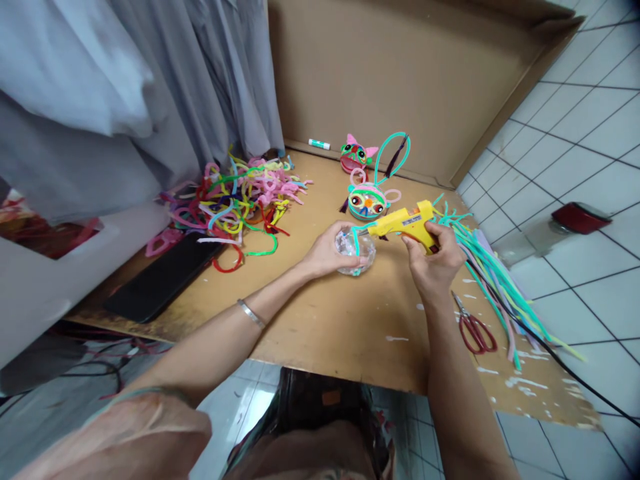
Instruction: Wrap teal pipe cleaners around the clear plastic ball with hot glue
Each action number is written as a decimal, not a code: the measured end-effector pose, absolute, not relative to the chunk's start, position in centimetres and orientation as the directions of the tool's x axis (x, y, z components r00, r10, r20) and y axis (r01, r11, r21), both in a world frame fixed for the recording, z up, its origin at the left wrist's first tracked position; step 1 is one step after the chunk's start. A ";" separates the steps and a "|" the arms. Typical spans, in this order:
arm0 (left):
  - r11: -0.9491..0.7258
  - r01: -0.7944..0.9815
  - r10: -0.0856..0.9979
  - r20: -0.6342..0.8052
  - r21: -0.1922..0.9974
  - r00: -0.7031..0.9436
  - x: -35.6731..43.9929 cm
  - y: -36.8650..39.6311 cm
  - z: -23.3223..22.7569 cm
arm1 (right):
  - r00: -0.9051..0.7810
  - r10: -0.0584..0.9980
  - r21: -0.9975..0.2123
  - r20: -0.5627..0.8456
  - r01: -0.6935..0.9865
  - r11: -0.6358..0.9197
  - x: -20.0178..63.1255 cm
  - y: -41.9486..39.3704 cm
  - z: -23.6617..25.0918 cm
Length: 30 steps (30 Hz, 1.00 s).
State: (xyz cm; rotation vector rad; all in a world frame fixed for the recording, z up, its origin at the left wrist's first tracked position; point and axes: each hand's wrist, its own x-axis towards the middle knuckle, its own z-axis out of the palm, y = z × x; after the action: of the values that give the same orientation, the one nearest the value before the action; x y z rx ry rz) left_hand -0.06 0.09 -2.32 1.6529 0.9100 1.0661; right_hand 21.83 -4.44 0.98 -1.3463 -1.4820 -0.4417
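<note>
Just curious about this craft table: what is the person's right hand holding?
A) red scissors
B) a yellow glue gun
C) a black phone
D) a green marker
B: the right hand grips the yellow glue gun, its nozzle aimed at the clear ball held by the left hand; the red scissors lie untouched on the table.

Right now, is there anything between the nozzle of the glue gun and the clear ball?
Nothing visible. The right hand holds the yellow glue gun, its nozzle right at the teal pipe cleaner on the clear ball, which the left hand steadies.

1 glue gun (pixel 406 223) – 1 scissors (pixel 475 330) – 2 pipe-cleaner faces (pixel 367 202) – 1 phone (pixel 163 277)
</note>
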 end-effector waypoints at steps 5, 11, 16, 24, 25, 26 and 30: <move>-0.283 0.083 0.906 0.239 0.955 0.349 -0.1 0.0 -2.2 | 0.168 0.494 -0.361 0.853 0.874 0.325 21.9 -4.4 0.9; -0.273 0.095 0.911 0.225 0.957 0.344 -0.1 -0.2 -1.7 | 0.180 0.508 -0.376 0.842 0.872 0.315 21.9 -4.4 1.0; -0.271 0.116 0.914 0.218 0.956 0.342 -0.2 -0.3 -1.6 | 0.172 0.505 -0.370 0.846 0.872 0.322 21.8 -4.5 1.1; -0.279 0.115 0.911 0.225 0.953 0.344 -0.1 -0.1 -1.9 | 0.184 0.500 -0.388 0.846 0.856 0.342 21.9 -4.3 1.0; -0.282 0.115 0.911 0.228 0.953 0.345 -0.1 -0.1 -1.9 | 0.186 0.490 -0.388 0.851 0.853 0.349 21.9 -4.3 1.0; -0.285 0.116 0.910 0.230 0.952 0.345 -0.1 -0.1 -1.9 | 0.190 0.484 -0.389 0.855 0.850 0.354 21.8 -4.3 1.0; -0.292 0.136 0.913 0.234 0.947 0.335 -0.1 -0.1 -2.0 | 0.228 0.516 -0.446 0.826 0.824 0.350 21.7 -4.2 0.9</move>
State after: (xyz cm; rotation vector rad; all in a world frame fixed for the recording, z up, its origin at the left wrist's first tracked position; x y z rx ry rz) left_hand -0.14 -0.11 -1.96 1.6790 0.9517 1.0588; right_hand 21.72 -4.17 0.95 -1.3065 -1.4309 -0.3273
